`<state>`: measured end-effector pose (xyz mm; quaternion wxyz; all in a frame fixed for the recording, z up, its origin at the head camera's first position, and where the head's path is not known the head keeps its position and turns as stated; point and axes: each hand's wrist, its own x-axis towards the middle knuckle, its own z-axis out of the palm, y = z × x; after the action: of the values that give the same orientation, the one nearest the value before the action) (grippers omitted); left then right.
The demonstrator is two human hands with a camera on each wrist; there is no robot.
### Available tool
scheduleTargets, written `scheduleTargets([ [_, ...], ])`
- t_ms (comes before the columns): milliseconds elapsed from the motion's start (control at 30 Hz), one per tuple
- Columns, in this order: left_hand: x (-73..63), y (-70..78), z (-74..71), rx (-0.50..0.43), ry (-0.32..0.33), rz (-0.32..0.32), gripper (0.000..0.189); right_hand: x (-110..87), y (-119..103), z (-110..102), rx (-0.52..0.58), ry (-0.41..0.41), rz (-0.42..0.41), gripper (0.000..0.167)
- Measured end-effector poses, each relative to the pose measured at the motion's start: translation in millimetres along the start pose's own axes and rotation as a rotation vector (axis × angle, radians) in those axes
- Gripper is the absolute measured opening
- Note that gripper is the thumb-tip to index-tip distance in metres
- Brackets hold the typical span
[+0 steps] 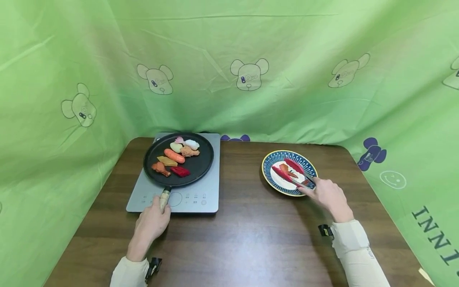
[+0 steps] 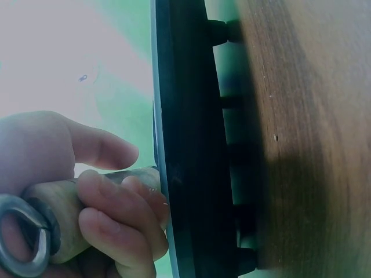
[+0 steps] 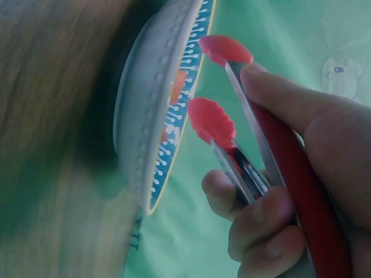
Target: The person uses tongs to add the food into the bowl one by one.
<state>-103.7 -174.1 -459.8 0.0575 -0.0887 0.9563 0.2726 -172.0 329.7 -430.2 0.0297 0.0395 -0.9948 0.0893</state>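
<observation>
My left hand (image 1: 152, 221) grips the wooden handle (image 2: 64, 214) of a black frying pan (image 1: 193, 171), its fingers curled round it. The pan sits on a silver induction cooktop (image 1: 211, 195) and holds several food pieces, among them a sausage (image 1: 174, 156), a drumstick (image 1: 160, 169) and a red piece (image 1: 180, 171). My right hand (image 1: 328, 195) holds red-tipped tongs (image 3: 295, 174) over a blue-patterned plate (image 1: 268, 175). The tong tips stand apart, on either side of an orange-brown food piece (image 1: 287, 170); whether they touch it I cannot tell. Another reddish-brown piece (image 1: 305, 182) lies near the plate's right edge, partly hidden by the tongs.
Both the cooktop and the plate stand on a dark brown wooden table (image 1: 244, 223). A green cloth (image 1: 201, 107) with printed bear heads hangs behind the table and along both sides. Dark cable bits (image 1: 204, 132) show behind the cooktop.
</observation>
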Motion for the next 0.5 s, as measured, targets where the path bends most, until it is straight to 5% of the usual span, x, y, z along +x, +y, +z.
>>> scheduleTargets([
  [500,1.6,-0.1,0.7,-0.006,0.000,-0.017,0.052,3.9,14,3,0.028,-0.121,0.007,0.063],
])
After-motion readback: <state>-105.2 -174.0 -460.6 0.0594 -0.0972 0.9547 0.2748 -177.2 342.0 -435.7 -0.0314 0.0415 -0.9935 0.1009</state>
